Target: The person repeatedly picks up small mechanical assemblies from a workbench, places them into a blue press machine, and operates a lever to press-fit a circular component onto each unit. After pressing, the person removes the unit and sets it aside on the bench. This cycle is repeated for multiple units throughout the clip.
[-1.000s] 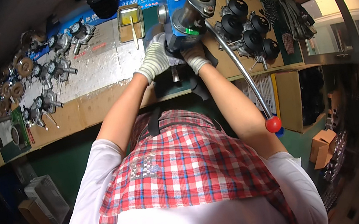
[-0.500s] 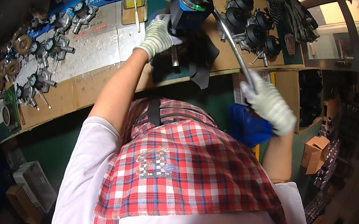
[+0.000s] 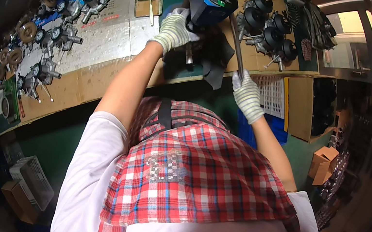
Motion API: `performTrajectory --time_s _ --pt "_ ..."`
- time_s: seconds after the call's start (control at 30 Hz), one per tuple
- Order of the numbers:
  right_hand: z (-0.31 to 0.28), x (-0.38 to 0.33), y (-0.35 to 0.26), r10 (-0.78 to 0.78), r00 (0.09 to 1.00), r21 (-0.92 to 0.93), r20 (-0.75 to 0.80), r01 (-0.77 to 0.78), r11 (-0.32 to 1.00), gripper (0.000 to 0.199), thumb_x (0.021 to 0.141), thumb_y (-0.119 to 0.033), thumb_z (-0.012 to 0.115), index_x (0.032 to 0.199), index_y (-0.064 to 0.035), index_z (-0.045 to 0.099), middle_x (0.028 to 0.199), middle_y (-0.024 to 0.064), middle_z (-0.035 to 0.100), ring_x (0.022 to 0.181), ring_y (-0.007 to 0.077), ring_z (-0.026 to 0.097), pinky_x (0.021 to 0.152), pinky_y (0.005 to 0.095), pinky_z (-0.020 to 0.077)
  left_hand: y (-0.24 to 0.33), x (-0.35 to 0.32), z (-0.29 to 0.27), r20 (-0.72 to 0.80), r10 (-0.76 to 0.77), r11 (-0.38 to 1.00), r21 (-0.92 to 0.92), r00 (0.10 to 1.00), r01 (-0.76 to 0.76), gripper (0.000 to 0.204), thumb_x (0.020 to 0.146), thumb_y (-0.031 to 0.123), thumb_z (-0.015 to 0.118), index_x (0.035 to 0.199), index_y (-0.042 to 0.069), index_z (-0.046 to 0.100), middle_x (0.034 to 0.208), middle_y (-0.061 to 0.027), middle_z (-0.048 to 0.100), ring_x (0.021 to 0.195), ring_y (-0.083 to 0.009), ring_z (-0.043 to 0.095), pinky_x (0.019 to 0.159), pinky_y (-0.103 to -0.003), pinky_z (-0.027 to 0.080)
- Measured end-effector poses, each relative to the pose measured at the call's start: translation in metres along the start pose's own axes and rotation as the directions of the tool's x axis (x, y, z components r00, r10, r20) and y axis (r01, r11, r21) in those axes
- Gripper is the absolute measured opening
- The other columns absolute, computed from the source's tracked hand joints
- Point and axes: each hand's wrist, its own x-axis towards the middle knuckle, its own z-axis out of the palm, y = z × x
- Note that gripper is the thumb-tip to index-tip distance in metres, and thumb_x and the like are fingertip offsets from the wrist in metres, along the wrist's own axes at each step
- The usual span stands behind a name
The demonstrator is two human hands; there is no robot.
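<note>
A blue arbor press [image 3: 212, 6] stands at the far middle of the bench, with a steel shaft and bolt at its top. My right hand [image 3: 247, 98], in a striped knitted glove, is closed around the lower end of the press's long metal lever [image 3: 237, 48], just off the bench's front edge. My left hand [image 3: 173, 32], gloved alike, is at the left side of the press head, fingers curled by a dark round part [image 3: 195, 27]; what they hold is hidden. Below it a short metal rod [image 3: 189, 56] stands out beside a dark cloth [image 3: 215, 69].
Metal pump-like housings [image 3: 57, 36] and brown rings [image 3: 28, 32] lie at the left. A tray of yellow grease [image 3: 143, 9] with a brush [image 3: 151, 11] sits left of the press. Housings with black pulleys [image 3: 269, 28] are at the right. A blue bin [image 3: 271, 126] stands below the bench.
My right hand has swung left with the lever, which now hangs nearly straight instead of slanting right. My left hand remains at the press. The whole view has shifted slightly.
</note>
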Motion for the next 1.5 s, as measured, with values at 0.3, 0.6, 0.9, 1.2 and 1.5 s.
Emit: performTrajectory --time_s 0.3,0.6,0.9,1.2,1.5 --pt "0.013 0.015 -0.014 0.062 0.998 0.019 0.018 -0.062 0.998 0.058 0.094 -0.050 0.044 0.114 0.0020 0.059 0.091 0.0270 0.065 0.084 0.0422 0.064 0.077 0.0469 0.0508 0.003 -0.004 -0.004 0.015 -0.029 0.999 0.020 0.999 0.029 0.084 0.056 0.039 0.083 0.123 -0.001 0.052 0.129 -0.0212 0.047 0.115 -0.0390 0.048 0.099 -0.042 0.041" --pt "0.084 0.054 0.001 0.056 0.994 0.104 -0.093 -0.046 0.993 0.038 0.093 -0.044 0.047 0.106 -0.0095 0.055 0.069 0.0171 0.063 0.064 0.0400 0.062 0.061 0.0508 0.0474 0.006 -0.012 -0.007 0.096 -0.101 0.995 0.036 0.990 0.098 0.091 0.061 0.040 0.082 0.135 0.005 0.043 0.135 -0.0220 0.043 0.123 -0.0397 0.043 0.105 -0.042 0.036" --pt "0.122 0.081 0.008 0.053 0.981 0.134 -0.184 -0.029 0.991 0.031 0.091 -0.040 0.050 0.104 -0.0115 0.054 0.080 0.0179 0.066 0.072 0.0405 0.063 0.065 0.0513 0.0483 -0.020 -0.049 0.001 0.205 -0.453 0.621 -0.626 0.868 0.472 0.060 0.094 0.034 0.053 0.139 -0.001 0.038 0.131 -0.0216 0.052 0.120 -0.0296 0.050 0.103 -0.034 0.037" --pt "0.116 0.086 0.007 -0.003 0.971 0.106 -0.240 0.029 0.994 0.030 0.092 -0.038 0.050 0.101 -0.0099 0.053 0.076 0.0183 0.065 0.070 0.0406 0.063 0.063 0.0524 0.0488 0.007 -0.027 0.024 0.249 -0.563 0.303 -0.824 0.788 0.478 0.057 0.092 0.059 0.047 0.121 0.011 0.057 0.091 -0.0023 0.059 0.074 -0.0155 0.053 0.068 -0.032 0.048" --pt "0.120 0.079 0.000 0.013 0.959 0.121 -0.282 0.023 0.992 0.025 0.092 -0.034 0.051 0.101 -0.0109 0.052 0.076 0.0196 0.065 0.069 0.0401 0.063 0.064 0.0522 0.0486 0.005 -0.038 0.003 0.371 -0.554 0.190 -0.815 0.745 0.547 0.053 0.091 0.058 0.050 0.119 0.013 0.058 0.104 -0.0053 0.062 0.080 -0.0185 0.057 0.074 -0.034 0.049"
